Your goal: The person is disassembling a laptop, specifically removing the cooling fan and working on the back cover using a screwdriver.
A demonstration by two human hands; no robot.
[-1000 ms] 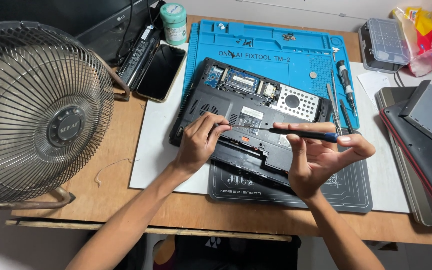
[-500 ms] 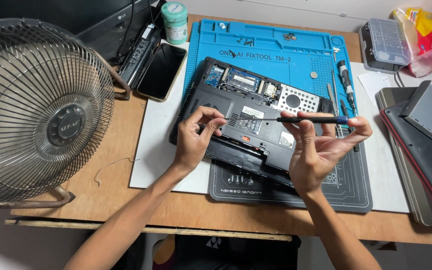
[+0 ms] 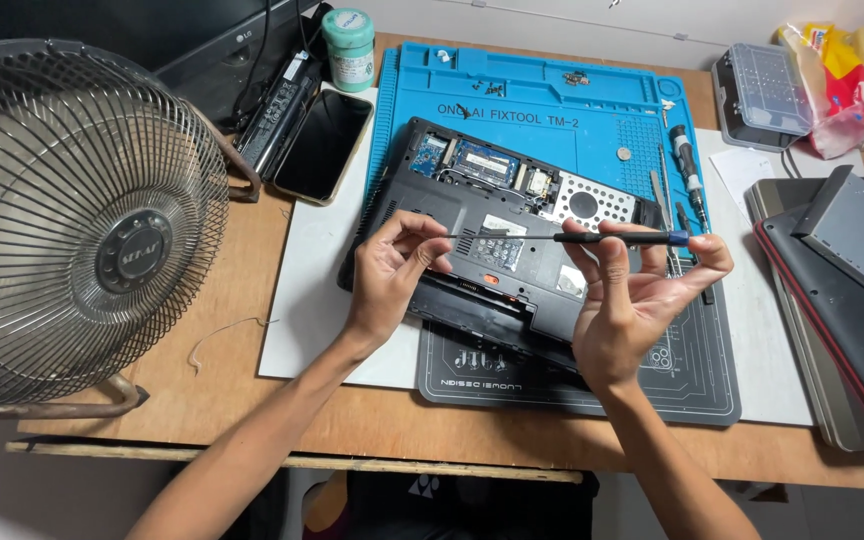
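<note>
A black laptop lies upside down at the centre of the desk, its back cover partly off, resting across a blue mat and a dark mat. The right hand is palm-up, fingers pinching a slim screwdriver held level, tip pointing to 9 o'clock. The left hand pinches that tip above the laptop's near half. A wire fan crowds the desk at 9 o'clock; a phone lies at 11. Bare wood runs along the near edge at 6 o'clock.
</note>
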